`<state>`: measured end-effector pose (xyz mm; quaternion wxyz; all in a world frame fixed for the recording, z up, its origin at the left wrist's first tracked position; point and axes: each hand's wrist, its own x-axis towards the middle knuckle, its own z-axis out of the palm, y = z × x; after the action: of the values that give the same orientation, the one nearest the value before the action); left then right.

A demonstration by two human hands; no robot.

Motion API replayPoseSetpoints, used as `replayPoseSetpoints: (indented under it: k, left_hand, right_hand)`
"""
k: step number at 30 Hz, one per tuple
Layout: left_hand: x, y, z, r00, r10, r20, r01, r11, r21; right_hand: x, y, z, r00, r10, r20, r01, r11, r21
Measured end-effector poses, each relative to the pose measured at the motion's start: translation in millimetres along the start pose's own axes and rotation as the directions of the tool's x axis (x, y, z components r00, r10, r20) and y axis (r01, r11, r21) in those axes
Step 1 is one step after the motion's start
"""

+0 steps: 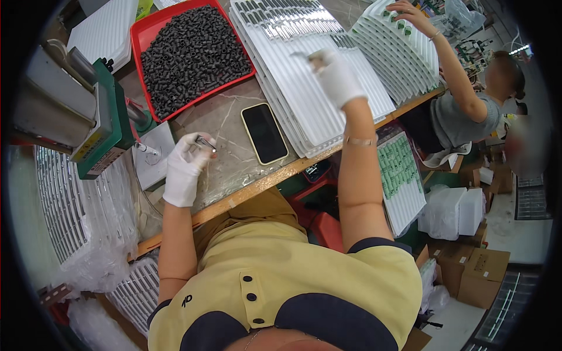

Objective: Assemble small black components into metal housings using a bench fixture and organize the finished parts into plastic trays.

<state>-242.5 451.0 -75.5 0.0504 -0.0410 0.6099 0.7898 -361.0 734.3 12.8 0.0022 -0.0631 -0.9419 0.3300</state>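
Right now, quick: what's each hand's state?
Left white-gloved hand: closed, holding a small shiny metal piece.
Right white-gloved hand: blurred over the white ribbed tray; grip can't be told.

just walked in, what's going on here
The person's gloved left hand holds a small metal piece beside the green press. The gloved right hand is over a ribbed white tray, too blurred to tell what it holds. A red tray of black parts and a phone are on the table. At right, a co-worker's hand is at another tray.
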Motion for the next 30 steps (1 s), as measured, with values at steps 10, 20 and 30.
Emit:
replayPoseSetpoints:
  k: [10,20,30]
  left_hand:
    - [13.3,-7.2,-6.6,0.978,0.203,-0.052,-0.172,0.920,0.353]
    - [-12.1,-10.7,-33.6,0.959,0.255,-0.124,-0.190,0.901,0.389]
    - [-48.2,-8.4,-47.6,0.958,0.216,-0.190,-0.099,0.867,0.488]
  right_hand:
    - [182.9,131.7,-15.3,0.955,0.075,-0.288,-0.212,0.852,-0.479]
    - [88.4,54.2,-33.0,0.912,-0.125,-0.391,0.042,0.976,-0.215]
    - [-132.2,-83.9,142.2,0.835,-0.548,0.049,0.436,0.714,0.547]
